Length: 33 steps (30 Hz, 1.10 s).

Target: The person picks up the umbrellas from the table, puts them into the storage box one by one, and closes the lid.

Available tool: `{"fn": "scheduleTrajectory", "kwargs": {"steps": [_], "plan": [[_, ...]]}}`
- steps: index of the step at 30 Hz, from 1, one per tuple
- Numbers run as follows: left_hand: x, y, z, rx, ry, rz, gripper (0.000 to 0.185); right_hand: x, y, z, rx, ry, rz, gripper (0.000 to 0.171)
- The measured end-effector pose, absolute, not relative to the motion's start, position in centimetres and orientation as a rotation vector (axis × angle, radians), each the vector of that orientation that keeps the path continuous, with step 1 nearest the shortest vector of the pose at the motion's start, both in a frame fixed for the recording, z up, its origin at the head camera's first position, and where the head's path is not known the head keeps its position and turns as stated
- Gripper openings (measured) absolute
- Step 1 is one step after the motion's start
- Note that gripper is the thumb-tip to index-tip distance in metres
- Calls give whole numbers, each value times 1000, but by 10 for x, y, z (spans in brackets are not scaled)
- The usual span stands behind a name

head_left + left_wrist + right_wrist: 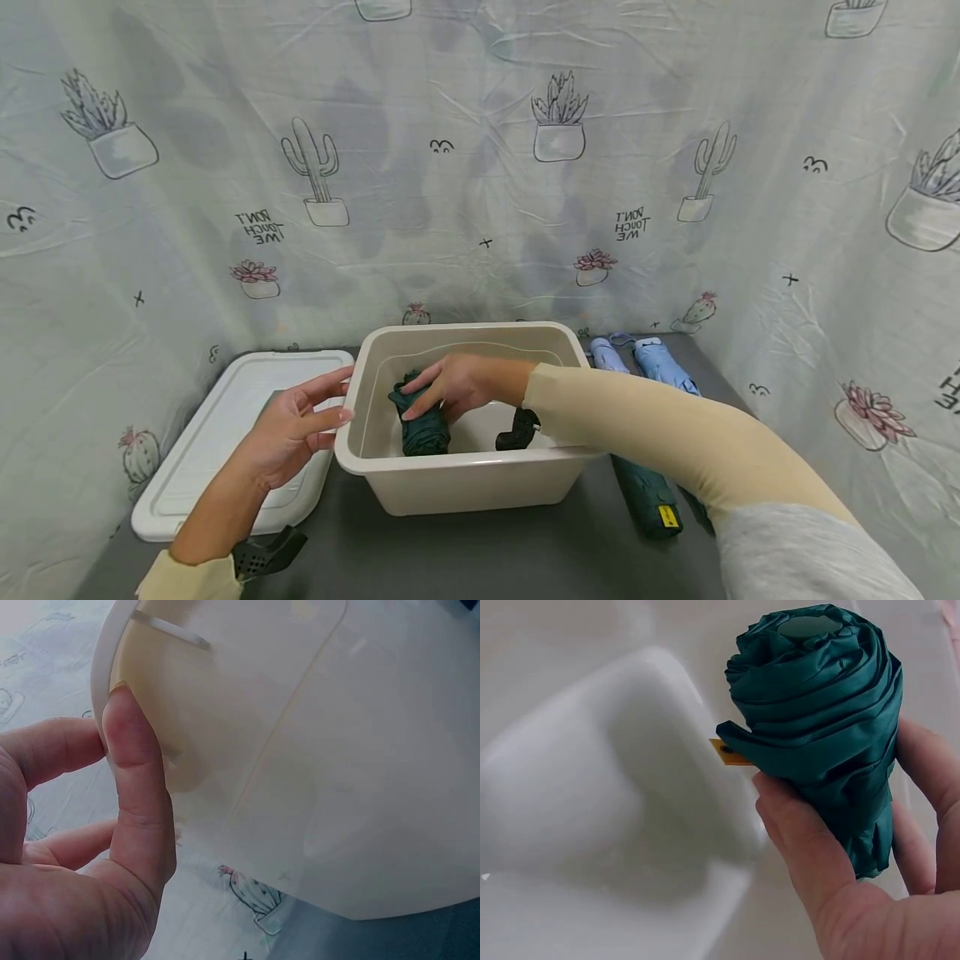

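A cream plastic bin (465,487) stands in the middle of the dark table. My right hand (438,392) reaches into it and grips a folded dark green umbrella (422,433) that lies near the bin's left wall. In the right wrist view the fingers (802,840) and thumb curl round the rolled umbrella (817,705), whose cap end points away from the palm. My left hand (311,417) is outside the bin at its left rim. Its straight thumb (131,757) lies against the rim (101,667) and the forefinger (52,746) touches the rim's edge.
A white lid (217,417) lies flat to the left of the bin. On the right are two light blue folded umbrellas (660,367) at the back and another dark green one (648,500) nearer me. A cactus-print cloth (480,167) hangs all round.
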<state>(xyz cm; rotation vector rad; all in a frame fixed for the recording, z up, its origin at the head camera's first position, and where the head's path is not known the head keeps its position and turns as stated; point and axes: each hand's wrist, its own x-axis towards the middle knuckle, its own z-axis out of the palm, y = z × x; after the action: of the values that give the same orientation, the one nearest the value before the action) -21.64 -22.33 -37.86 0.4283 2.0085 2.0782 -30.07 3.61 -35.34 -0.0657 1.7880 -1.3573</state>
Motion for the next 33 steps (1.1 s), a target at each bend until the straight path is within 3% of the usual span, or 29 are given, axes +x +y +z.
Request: {"fn": "scheduleTrajectory", "kwargs": {"steps": [13,33], "plan": [[-213,-222,-378,431,1975,2101,64,-300,25,-378,-97,1848,-1239,44],[-212,-224,-376,443,1979,2084,62,-301,31,-372,-188,1787,-1171,49]]}}
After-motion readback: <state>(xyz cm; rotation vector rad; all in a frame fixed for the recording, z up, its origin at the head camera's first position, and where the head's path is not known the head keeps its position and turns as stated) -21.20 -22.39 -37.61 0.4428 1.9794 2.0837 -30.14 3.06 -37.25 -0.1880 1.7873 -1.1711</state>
